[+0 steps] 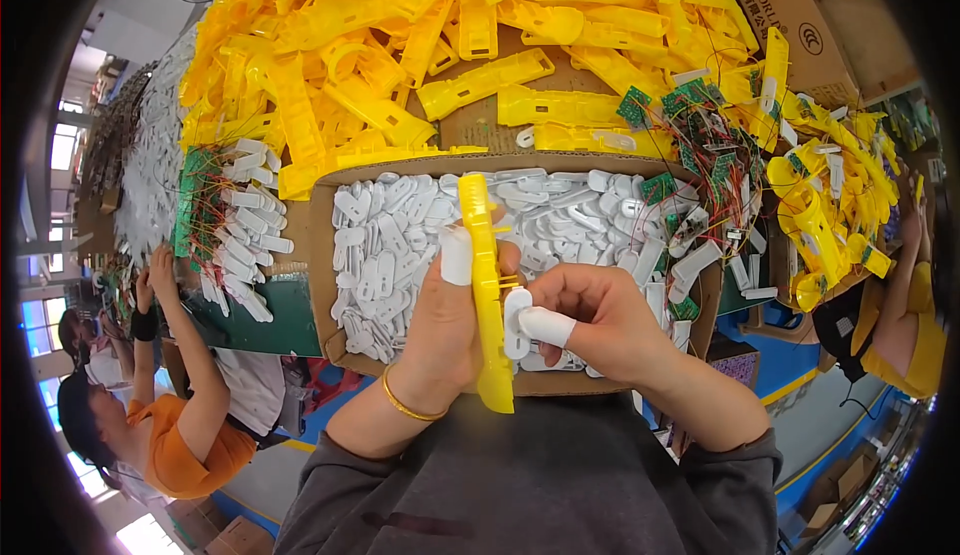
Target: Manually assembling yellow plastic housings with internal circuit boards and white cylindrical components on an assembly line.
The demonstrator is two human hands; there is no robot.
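Observation:
My left hand [452, 320] is closed around a long yellow plastic shell [486, 305], held upright with its inner pegs facing right. A white cover is wrapped on that thumb. In my right hand [600, 320], thumb and fingers pinch a small white oval plastic piece [517, 323] beside the shell's right edge; whether the two touch I cannot tell. White tape or a finger cot covers the right thumb too. Below both hands lies a cardboard box [322, 255] filled with many similar white pieces [385, 240].
Yellow shells [380, 55] are heaped behind the box. Green circuit boards with red wires [715, 145] hang over its right side; more wired boards [190, 195] lie left. A person in orange [185, 445] works at left, another in yellow [915, 325] at right, near a filled bin [825, 205].

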